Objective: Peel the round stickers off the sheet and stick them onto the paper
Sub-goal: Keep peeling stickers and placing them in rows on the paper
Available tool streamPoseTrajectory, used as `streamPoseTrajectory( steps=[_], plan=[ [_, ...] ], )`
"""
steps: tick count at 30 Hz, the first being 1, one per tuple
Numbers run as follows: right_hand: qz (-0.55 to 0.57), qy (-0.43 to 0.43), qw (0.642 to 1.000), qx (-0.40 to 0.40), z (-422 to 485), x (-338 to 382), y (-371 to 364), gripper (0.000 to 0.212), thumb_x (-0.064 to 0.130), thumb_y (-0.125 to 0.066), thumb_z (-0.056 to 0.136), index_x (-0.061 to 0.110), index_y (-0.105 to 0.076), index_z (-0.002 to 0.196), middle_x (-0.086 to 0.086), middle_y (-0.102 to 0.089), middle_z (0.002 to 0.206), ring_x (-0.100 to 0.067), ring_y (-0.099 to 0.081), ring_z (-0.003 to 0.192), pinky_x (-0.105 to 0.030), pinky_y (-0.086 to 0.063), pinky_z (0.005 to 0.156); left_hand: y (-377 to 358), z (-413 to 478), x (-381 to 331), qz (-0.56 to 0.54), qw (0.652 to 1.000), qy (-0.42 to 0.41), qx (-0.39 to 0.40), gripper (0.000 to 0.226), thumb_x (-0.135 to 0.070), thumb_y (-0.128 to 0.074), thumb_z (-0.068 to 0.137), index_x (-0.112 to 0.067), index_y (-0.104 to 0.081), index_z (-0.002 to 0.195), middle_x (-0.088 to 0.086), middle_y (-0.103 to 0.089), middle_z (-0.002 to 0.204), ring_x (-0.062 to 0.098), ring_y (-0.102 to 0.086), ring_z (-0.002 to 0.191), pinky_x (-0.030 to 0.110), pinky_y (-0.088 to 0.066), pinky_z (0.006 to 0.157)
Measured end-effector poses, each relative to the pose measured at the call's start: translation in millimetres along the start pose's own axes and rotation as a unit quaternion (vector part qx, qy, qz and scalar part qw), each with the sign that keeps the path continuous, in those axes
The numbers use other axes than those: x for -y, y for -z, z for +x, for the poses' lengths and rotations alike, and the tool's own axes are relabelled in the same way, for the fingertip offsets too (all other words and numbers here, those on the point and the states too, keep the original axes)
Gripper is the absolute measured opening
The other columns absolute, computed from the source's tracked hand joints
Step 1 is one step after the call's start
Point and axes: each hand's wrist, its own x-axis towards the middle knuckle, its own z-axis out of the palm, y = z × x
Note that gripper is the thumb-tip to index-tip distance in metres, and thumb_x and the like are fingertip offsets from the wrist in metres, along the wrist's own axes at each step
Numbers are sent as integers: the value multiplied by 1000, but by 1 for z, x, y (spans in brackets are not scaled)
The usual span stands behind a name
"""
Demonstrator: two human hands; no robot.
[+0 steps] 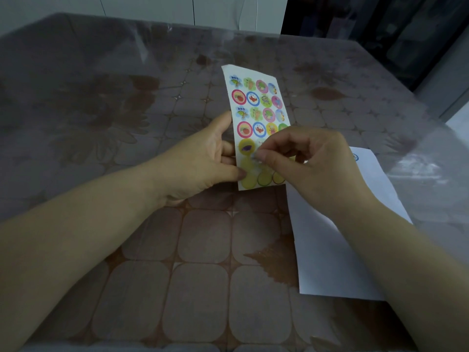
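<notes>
A tall white sticker sheet (256,102) with rows of colourful round stickers is held above the table's middle. My left hand (203,161) grips its lower left edge, thumb on the front near the bottom corner. My right hand (304,158) pinches a round sticker (257,154) at the sheet's lower part, between thumb and forefinger. Several blank yellowish circles show along the sheet's bottom rows. The white paper (337,237) lies flat on the table to the right, partly under my right forearm, with one small blue sticker (355,157) near its far edge.
The table (127,110) wears a brownish patterned cloth under clear plastic. Its right edge runs near the paper; a dark cabinet (380,21) stands behind at the far right.
</notes>
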Motion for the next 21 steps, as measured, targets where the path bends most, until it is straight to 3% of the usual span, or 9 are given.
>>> streamPoseTrajectory(
  steps=[3,6,12,18,21],
  plan=[
    [78,-62,995,-11,1,1,2,9,16,-72,77,21,-68,71,9,-70,63,0,-62,61,-12,-47,55,-1,0,-1,11,1000,-2,-7,78,25,-54,77,-33,-36,126,-5,-74,90,12,-70,83,21,-55,70],
    [157,-115,981,-9,2,2,5,8,10,-69,79,13,-68,73,6,-71,63,-2,-63,59,-14,-52,61,-2,0,-2,10,1000,-1,-15,75,24,-48,81,-31,-34,130,-4,-74,90,11,-70,81,20,-54,69],
    [240,-196,951,6,5,2,9,12,10,-64,82,13,-65,71,0,-73,70,-3,-62,57,-9,-40,46,1,2,-1,85,993,-12,-79,70,13,-53,85,-27,-29,138,-3,-73,93,15,-70,87,28,-56,80],
    [259,-233,937,19,7,-1,10,10,14,-64,82,16,-67,73,-1,-72,74,-5,-60,53,-12,-35,41,3,-1,-2,106,990,-35,-88,73,10,-52,87,-38,-24,134,-5,-73,96,21,-70,91,36,-55,84],
    [247,-228,942,17,7,-3,10,8,15,-65,80,15,-68,73,-3,-62,68,-6,-49,49,-15,-27,42,2,-2,-4,122,988,-54,-79,56,8,-54,86,-34,-44,122,-4,-73,98,22,-70,90,32,-56,80]
  ],
)
